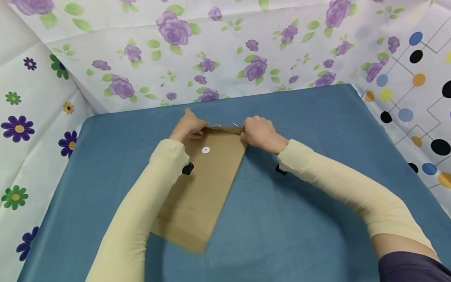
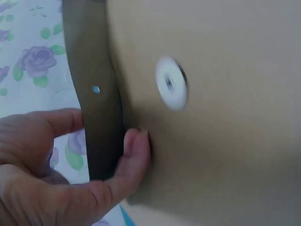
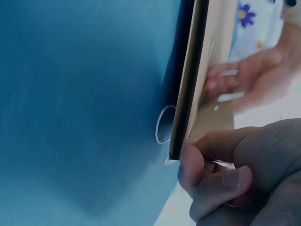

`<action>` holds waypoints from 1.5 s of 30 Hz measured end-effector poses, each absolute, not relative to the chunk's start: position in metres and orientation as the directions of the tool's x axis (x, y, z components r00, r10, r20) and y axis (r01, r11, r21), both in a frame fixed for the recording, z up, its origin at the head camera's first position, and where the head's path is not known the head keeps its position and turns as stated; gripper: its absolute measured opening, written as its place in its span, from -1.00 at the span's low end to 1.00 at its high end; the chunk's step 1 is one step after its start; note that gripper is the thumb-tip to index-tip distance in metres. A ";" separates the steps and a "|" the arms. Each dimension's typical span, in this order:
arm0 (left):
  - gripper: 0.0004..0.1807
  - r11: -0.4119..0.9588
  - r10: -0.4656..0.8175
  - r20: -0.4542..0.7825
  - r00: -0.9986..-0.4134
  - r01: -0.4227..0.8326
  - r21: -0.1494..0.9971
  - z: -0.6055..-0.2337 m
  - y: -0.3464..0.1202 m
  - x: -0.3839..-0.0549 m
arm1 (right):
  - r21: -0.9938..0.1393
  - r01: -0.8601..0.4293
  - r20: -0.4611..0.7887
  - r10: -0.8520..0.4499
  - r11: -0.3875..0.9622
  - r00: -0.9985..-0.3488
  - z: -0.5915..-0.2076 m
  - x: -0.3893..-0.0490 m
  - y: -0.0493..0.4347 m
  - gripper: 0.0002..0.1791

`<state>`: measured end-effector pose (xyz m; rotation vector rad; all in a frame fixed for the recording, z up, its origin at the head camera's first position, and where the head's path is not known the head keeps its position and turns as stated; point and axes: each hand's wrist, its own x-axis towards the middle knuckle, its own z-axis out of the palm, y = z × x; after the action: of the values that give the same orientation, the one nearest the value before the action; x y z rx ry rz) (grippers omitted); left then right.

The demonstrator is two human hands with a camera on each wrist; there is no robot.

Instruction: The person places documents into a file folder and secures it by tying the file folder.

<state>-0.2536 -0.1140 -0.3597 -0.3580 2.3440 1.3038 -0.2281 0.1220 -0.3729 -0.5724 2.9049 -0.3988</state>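
Note:
A brown kraft-paper envelope [image 1: 206,184] slants over the blue cloth, its narrow flap [image 2: 94,66] at the far end, bent up from the body. On the body sits a white round button [image 1: 206,150], and a small hole shows in the flap. My left hand [image 1: 190,126] holds the flap near the far left corner, fingers on both sides of it in the left wrist view. With thumb and fingers my right hand [image 1: 258,132] pinches the far right corner. A thin white string [image 3: 160,126] loops out by that end in the right wrist view.
Blue cloth [image 1: 282,219] covers the table. Behind it hangs a white sheet with purple flowers [image 1: 174,27]. Patterned sheets also stand at the left [image 1: 21,156] and right [image 1: 419,129] sides.

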 end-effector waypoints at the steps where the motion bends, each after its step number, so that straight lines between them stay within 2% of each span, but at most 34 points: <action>1: -0.12 0.540 -0.003 -0.484 -0.875 -0.408 0.736 -0.359 -0.113 -0.254 | -0.271 -0.341 -0.090 -0.376 0.900 -0.922 -0.374 -0.233 0.125 -0.55; 3: -0.37 0.575 0.025 -0.484 -0.875 -0.383 0.723 -0.359 -0.111 -0.254 | -0.241 -0.327 -0.072 -0.353 0.914 -0.933 -0.376 -0.242 0.131 -0.54; 5: -0.52 0.613 0.050 -0.488 -0.871 -0.359 0.704 -0.358 -0.110 -0.254 | -0.211 -0.329 -0.047 -0.346 0.920 -0.937 -0.378 -0.250 0.136 -0.53; 11: -0.62 0.790 0.088 -0.468 -0.879 -0.224 0.570 -0.361 -0.106 -0.250 | -0.109 -0.431 0.047 -0.429 0.896 -0.902 -0.381 -0.271 0.149 -0.54; 16: -0.56 0.900 0.032 -0.365 -0.930 -0.133 0.416 -0.367 -0.097 -0.247 | -0.010 -0.495 0.100 -0.492 0.869 -0.865 -0.378 -0.286 0.159 -0.59; 20: -0.50 0.912 -0.006 -0.287 -0.958 -0.123 0.391 -0.369 -0.094 -0.245 | 0.038 -0.524 0.127 -0.525 0.851 -0.842 -0.376 -0.293 0.162 -0.63; 27: -0.71 0.939 -0.023 -0.154 -0.988 -0.074 0.336 -0.373 -0.098 -0.240 | 0.102 -0.545 0.115 -0.554 0.832 -0.824 -0.383 -0.299 0.161 -0.70; 30: -0.75 0.943 -0.028 -0.141 -0.990 -0.073 0.325 -0.374 -0.097 -0.241 | 0.142 -0.558 0.130 -0.574 0.818 -0.809 -0.387 -0.299 0.158 -0.64; 33: -0.78 0.953 -0.020 -0.117 -0.993 -0.055 0.299 -0.376 -0.096 -0.241 | 0.196 -0.601 0.166 -0.630 0.775 -0.759 -0.391 -0.297 0.150 -0.67; 37: -0.75 0.976 0.016 -0.069 -0.997 0.000 0.219 -0.381 -0.092 -0.239 | 0.257 -0.683 0.213 -0.729 0.684 -0.651 -0.398 -0.291 0.134 -0.83; 40: -0.73 0.989 0.047 -0.063 -0.997 0.037 0.146 -0.385 -0.089 -0.236 | 0.295 -0.727 0.199 -0.784 0.620 -0.588 -0.401 -0.286 0.125 -0.73; 45: -0.72 0.997 0.069 -0.073 -0.995 0.067 0.033 -0.391 -0.087 -0.227 | 0.319 -0.745 0.123 -0.805 0.586 -0.580 -0.403 -0.282 0.121 -0.71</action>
<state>-0.2273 -0.0872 -0.3911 0.1046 3.0648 0.0472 -0.2820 0.1208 -0.4028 -1.5068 3.0201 0.4005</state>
